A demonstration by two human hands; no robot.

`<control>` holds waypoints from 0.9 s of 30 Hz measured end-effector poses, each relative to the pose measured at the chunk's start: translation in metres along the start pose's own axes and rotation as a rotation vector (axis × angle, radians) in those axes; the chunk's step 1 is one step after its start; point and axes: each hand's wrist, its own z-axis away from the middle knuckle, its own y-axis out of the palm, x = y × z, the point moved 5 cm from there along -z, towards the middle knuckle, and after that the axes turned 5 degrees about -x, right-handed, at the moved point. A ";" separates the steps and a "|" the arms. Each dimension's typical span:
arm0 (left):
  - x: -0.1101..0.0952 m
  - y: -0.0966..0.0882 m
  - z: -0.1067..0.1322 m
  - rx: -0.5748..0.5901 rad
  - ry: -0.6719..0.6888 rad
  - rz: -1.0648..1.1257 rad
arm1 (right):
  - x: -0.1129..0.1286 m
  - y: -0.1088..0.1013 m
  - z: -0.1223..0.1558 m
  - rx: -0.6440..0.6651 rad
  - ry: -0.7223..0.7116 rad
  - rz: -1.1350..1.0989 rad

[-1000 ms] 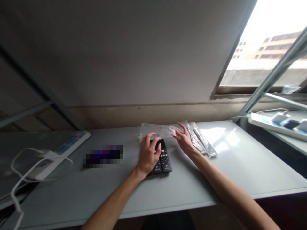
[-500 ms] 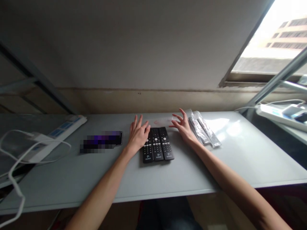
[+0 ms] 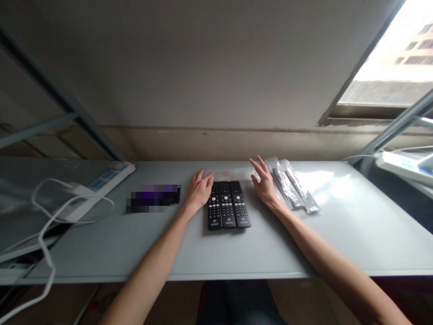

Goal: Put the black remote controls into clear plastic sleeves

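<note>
Three black remote controls lie side by side on the desk: a left one point(image 3: 214, 219), a middle one point(image 3: 228, 219) and a right one point(image 3: 242, 216). My left hand point(image 3: 199, 189) rests at the upper left of this row, its fingers stretched forward and its thumb side by the left remote, whose top it partly covers. To the right of the row is my right hand point(image 3: 264, 183), open, fingers apart and holding nothing. Behind the remotes a clear plastic sleeve point(image 3: 235, 174) with a red mark lies flat. Beside my right hand are two plastic-wrapped remotes point(image 3: 297, 187).
A phone point(image 3: 154, 197), partly pixelated, lies on the grey desk point(image 3: 189, 257) at left. Farther left stands a white power strip point(image 3: 101, 187) with a looping white cable point(image 3: 45, 253). Another white strip point(image 3: 402, 167) is at right. The wall and metal frame bars bound the desk.
The camera has turned slightly left, so everything appears farther right. My right hand's fingers have straightened and point more forward. My left hand's fingers have lowered. The remotes stay in their row.
</note>
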 end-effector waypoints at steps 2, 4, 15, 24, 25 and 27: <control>0.002 -0.001 -0.001 -0.036 0.013 0.042 | 0.006 0.003 0.001 0.016 -0.018 0.001; 0.003 -0.002 -0.001 -0.063 -0.001 0.085 | 0.011 0.007 0.002 0.069 -0.082 0.070; 0.003 -0.012 -0.003 -0.156 -0.035 0.211 | -0.020 -0.004 -0.002 -0.018 -0.096 0.619; -0.007 -0.018 -0.003 -0.110 -0.007 0.268 | -0.021 -0.005 -0.005 -0.005 -0.047 0.493; -0.007 -0.018 -0.003 -0.111 -0.010 0.266 | -0.020 -0.006 -0.006 -0.017 -0.038 0.451; -0.007 -0.019 -0.002 -0.112 -0.019 0.256 | -0.018 -0.008 -0.007 -0.053 -0.018 0.373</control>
